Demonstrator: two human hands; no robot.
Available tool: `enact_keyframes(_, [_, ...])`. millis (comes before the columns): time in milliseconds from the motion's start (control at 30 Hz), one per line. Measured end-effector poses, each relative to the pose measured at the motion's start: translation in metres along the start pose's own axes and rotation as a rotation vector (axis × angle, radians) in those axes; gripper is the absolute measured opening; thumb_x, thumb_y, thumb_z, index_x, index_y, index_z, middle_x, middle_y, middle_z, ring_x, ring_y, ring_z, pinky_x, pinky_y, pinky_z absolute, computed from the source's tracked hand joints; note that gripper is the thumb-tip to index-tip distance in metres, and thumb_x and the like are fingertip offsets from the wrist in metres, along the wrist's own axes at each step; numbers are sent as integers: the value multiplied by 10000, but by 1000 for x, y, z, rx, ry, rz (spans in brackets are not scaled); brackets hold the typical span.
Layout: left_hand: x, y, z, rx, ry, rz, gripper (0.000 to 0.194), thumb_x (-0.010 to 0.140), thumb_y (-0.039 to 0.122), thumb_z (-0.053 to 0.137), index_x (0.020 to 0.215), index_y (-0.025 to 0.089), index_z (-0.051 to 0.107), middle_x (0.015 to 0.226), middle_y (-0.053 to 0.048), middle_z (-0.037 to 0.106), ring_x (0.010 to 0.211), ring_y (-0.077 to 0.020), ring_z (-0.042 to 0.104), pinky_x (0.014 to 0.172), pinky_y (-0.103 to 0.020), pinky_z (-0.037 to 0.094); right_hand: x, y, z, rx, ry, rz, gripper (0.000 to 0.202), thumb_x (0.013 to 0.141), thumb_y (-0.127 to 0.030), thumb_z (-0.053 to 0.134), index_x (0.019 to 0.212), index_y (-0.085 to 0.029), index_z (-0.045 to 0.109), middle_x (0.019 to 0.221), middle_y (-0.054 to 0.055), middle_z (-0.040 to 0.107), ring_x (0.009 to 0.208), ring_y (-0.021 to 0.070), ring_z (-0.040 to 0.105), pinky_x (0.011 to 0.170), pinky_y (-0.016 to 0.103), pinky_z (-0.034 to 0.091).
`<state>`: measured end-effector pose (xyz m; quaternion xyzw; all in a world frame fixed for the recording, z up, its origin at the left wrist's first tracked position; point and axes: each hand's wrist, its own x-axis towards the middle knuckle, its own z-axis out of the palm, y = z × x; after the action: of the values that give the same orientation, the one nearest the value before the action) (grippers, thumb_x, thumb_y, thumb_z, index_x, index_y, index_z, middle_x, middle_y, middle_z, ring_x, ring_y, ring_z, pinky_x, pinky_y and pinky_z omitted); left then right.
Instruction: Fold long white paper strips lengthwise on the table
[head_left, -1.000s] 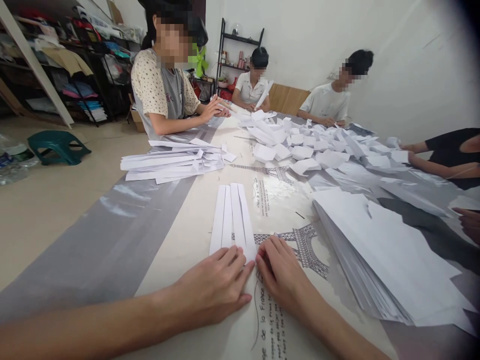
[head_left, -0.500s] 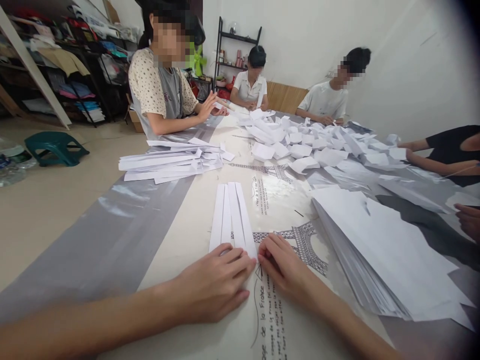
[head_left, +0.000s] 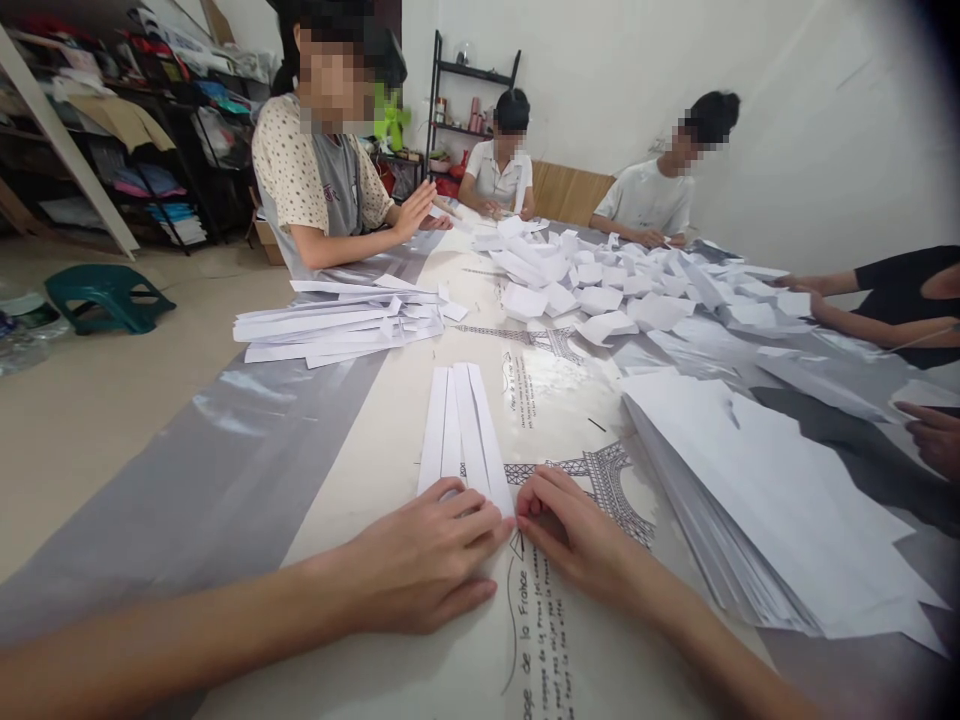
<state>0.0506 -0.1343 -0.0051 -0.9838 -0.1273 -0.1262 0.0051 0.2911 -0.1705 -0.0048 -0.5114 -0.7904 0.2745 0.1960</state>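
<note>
A folded white sheet of paper (head_left: 461, 430) lies on the table, its long narrow flaps running away from me. My left hand (head_left: 431, 555) rests across its near end, fingers bent and pressing it down, the thumb apart below them. The paper's near edge is hidden under these fingers. Just right of the paper's near corner is my right hand (head_left: 570, 530), its fingers curled and the thumb tip close to the index finger. Whatever may be between those fingertips is too small to make out.
A stack of white sheets (head_left: 750, 500) lies on the right. Folded paper strips (head_left: 337, 325) are piled at left, and a heap of folded papers (head_left: 600, 275) covers the far table. Several people work around the table (head_left: 292, 430). A green stool (head_left: 112, 297) stands on the floor.
My hands and the folded paper stay nearly in place. The view has shifted very slightly. At the far left of the table, a co-worker's hands have moved a little.
</note>
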Motion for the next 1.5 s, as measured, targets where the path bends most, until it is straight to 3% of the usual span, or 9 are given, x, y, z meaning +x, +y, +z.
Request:
enact_keyframes(200, [3,1,8,96,66,71,295,1028,258,467,1149,62,651,1044,-105,641,976,-255,578,927,-429,457,1,2,3,-17,28,19,145,989,-165,487,857,-225,483,852,15,521,812,187,498,697,317,426])
enact_keyframes(433, [-2,-5,5,49,130,85,337,1033,241,454,1257,40,606,1057,-148,693,1017,-241,635,901,-373,521,4,3,10,-165,99,-94,157,972,-108,487,860,-216,471,861,24,542,814,190,501,727,332,439])
enact_keyframes(600, [0,-6,4,25,140,80,294,1030,201,451,1209,60,636,1029,-139,711,978,-239,659,876,-383,554,3,-1,13,-357,138,-189,165,992,-108,445,868,-211,483,871,36,549,820,205,500,739,355,441])
enact_keyframes(800, [-8,-11,4,-117,142,80,335,1012,209,473,1266,45,617,1209,-146,704,1189,-235,633,1071,-376,498,1,-1,11,-387,119,-201,154,1002,-119,454,881,-202,502,878,38,561,820,201,514,731,354,457])
enact_keyframes(933, [-9,-16,0,-216,146,64,302,1014,191,461,1243,108,640,1208,-92,718,1176,-198,641,1111,-389,464,1,-3,6,-409,130,-270,135,1008,-110,457,965,-192,554,980,59,607,885,207,555,783,376,482])
enact_keyframes(1133, [-3,-13,-1,-110,147,50,257,1022,191,451,1091,119,688,1087,-97,729,1032,-210,666,1052,-435,482,-3,-6,4,-521,98,-449,307,979,5,421,1152,-178,596,1135,86,654,1057,239,585,901,436,499])
enact_keyframes(1333, [-2,-13,6,-87,238,74,236,1007,162,466,964,127,695,978,-78,738,937,-183,676,961,-372,533,6,-14,0,-678,-5,-433,282,873,71,490,949,-154,642,927,72,653,801,207,596,666,344,517])
enact_keyframes(1500, [-4,-13,14,-40,379,83,227,969,135,495,878,122,702,922,-81,749,897,-184,691,938,-356,545,32,-30,-12,-817,-138,-491,343,734,98,579,563,-196,530,579,5,527,558,168,498,472,307,314])
